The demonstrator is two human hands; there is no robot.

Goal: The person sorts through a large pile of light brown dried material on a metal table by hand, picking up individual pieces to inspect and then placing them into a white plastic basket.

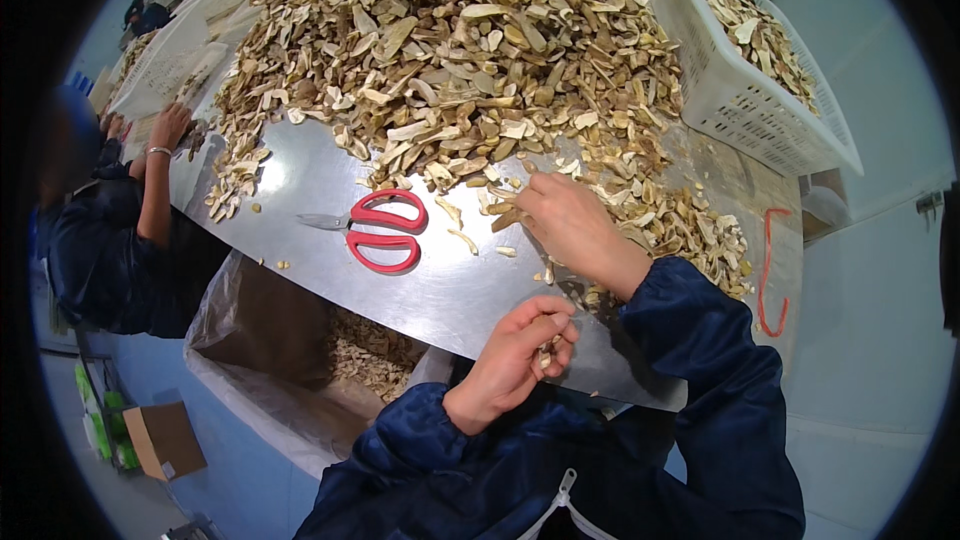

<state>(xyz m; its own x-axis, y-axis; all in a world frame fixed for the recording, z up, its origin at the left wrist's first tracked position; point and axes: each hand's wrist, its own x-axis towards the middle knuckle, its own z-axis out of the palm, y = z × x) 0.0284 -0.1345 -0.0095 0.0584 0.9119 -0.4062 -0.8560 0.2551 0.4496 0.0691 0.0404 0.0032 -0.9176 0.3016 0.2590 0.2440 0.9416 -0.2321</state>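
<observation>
A large heap of dried mushroom slices (480, 52) covers much of the metal table (315, 157) before me. At its near edge my right hand (570, 225) reaches down, thumb and fingers closed around a brownish mushroom slice (508, 220). My left hand (517, 360) is curled above the table's front edge, with small mushroom pieces (546, 356) between its thumb and fingers. Red-handled scissors (386, 231) lie on the metal, to the left of my right hand, blades pointing left. A smaller spread of mushroom pieces (694, 240) lies beyond my right wrist.
A white perforated crate (757, 120) of slices stands at the right. Below the table's front edge sits a plastic-lined bin (262, 397) with mushroom pieces inside. A red hook-shaped strip (765, 277) lies at the right edge. Another person (120, 240) works at the left; further hands show beyond the heap.
</observation>
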